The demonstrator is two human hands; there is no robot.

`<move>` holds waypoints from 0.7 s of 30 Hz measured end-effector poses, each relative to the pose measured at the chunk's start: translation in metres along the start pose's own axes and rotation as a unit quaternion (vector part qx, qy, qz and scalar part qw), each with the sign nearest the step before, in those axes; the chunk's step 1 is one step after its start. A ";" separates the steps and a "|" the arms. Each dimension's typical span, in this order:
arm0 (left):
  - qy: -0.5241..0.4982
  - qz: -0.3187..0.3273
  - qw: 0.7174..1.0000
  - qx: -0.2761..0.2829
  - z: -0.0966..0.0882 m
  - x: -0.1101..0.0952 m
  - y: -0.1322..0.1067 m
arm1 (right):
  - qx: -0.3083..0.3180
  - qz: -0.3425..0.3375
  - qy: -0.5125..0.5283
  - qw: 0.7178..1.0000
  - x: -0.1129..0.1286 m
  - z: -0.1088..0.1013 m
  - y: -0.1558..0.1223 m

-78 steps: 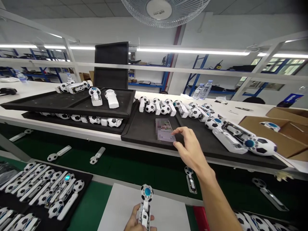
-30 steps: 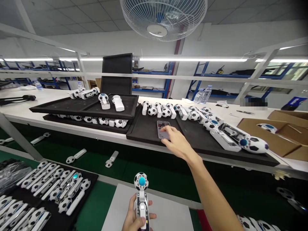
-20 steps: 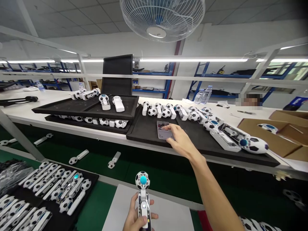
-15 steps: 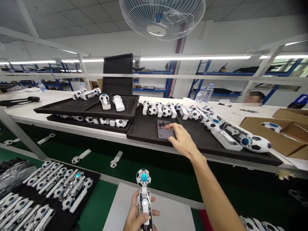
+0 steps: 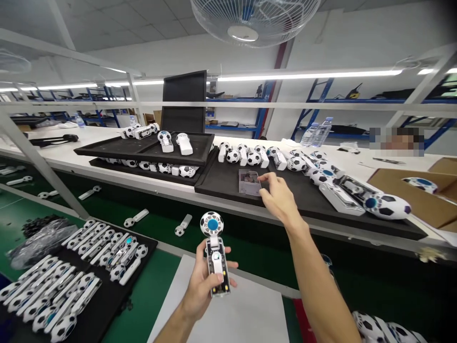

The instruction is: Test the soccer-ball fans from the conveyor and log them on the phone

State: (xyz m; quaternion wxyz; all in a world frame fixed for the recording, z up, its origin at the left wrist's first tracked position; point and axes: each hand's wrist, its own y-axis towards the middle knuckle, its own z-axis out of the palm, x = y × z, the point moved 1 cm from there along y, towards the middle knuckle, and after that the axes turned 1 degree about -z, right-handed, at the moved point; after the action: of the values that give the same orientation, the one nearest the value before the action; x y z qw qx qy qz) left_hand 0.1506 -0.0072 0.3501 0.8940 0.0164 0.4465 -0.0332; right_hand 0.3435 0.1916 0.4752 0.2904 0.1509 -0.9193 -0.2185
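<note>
My left hand [image 5: 202, 288] is closed round the handle of a small hand-held fan [image 5: 214, 252] with a football-patterned head and a blue centre, held upright over a white sheet [image 5: 246, 312]. My right hand [image 5: 280, 200] reaches forward to a phone [image 5: 249, 183] that lies face up on a black tray [image 5: 303, 200] on the raised shelf. Its fingers are spread, and the fingertips touch the phone's right edge. Several more football fans lie along the back of that tray.
Stacked black trays [image 5: 143, 150] with more fans stand at the left of the shelf. A low black tray [image 5: 89, 267] full of fans sits at lower left on the green belt [image 5: 160, 238]. Cardboard boxes [image 5: 421, 200] are at right. Water bottles [image 5: 317, 133] and another person's head lie beyond.
The view has shifted right and down. My left hand has raised the fan higher. My right hand stays at the phone, its fingers now at the right edge.
</note>
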 end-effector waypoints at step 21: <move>0.014 0.096 0.995 0.006 0.052 -0.047 0.012 | -0.147 -0.028 0.132 0.980 -0.001 0.002 -0.025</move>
State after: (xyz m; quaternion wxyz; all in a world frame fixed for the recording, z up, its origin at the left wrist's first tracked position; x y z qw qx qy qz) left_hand 0.1646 0.0039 0.4194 0.8868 0.0653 0.4548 0.0505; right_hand 0.3465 0.1709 0.4606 0.4219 0.1599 -0.8262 -0.3374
